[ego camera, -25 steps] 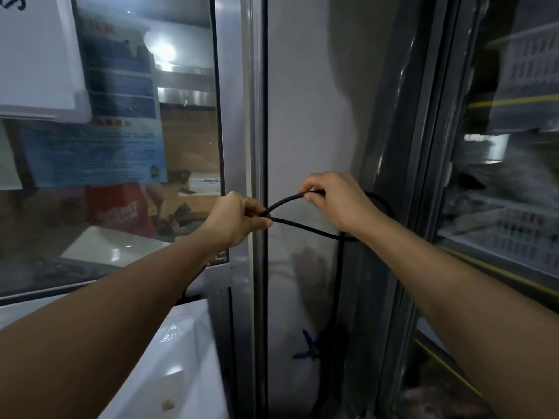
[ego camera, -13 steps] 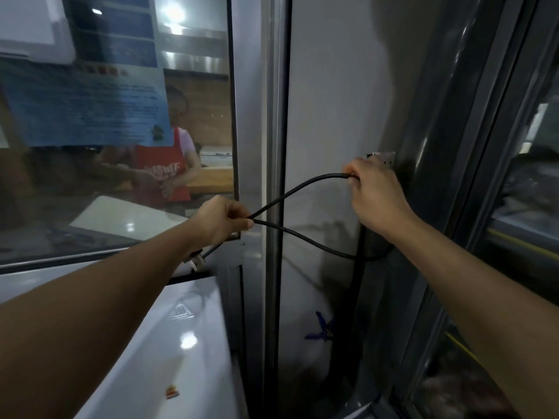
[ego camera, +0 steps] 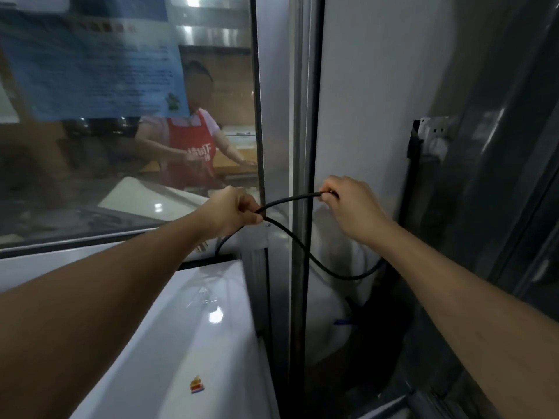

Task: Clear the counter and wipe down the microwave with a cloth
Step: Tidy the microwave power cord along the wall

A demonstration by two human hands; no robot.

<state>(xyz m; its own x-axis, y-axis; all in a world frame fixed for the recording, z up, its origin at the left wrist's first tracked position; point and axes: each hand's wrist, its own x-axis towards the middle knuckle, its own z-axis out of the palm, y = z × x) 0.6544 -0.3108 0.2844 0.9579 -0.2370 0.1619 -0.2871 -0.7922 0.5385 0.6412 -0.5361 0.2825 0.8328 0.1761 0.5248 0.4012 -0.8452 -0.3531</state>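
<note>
Left hand (ego camera: 234, 211) is clenched round a black power cable (ego camera: 298, 243), fingers and thumb pinching it where two runs of the cable cross at the fist. Right hand (ego camera: 352, 207) pinches the far end of the upper run between curled fingers and thumb, held just right of the metal window frame post (ego camera: 302, 146). Between the two hands the upper run arches over the post; the lower run sags down and right to a loop (ego camera: 357, 275) under the right forearm, close to the grey wall (ego camera: 378, 86).

White microwave top (ego camera: 193, 343) lies near and left, below the left forearm, its right edge hard against the frame post; a small orange sticker (ego camera: 196, 384) sits near its front. A narrow dark gap runs between the microwave's right edge and the wall. A white wall socket (ego camera: 434, 136) is mounted far right, above and apart from the right hand, beside a dark glass-fronted cabinet (ego camera: 514, 176). Open room lies in the corner below the loop.

Behind the window glass (ego camera: 121, 146), a person in a red apron (ego camera: 190, 149) stands under a blue notice (ego camera: 90, 65).

Against half a second ago, the right hand sits lower and clear of the socket, which then lay at its fingertips; the hands are closer together.
</note>
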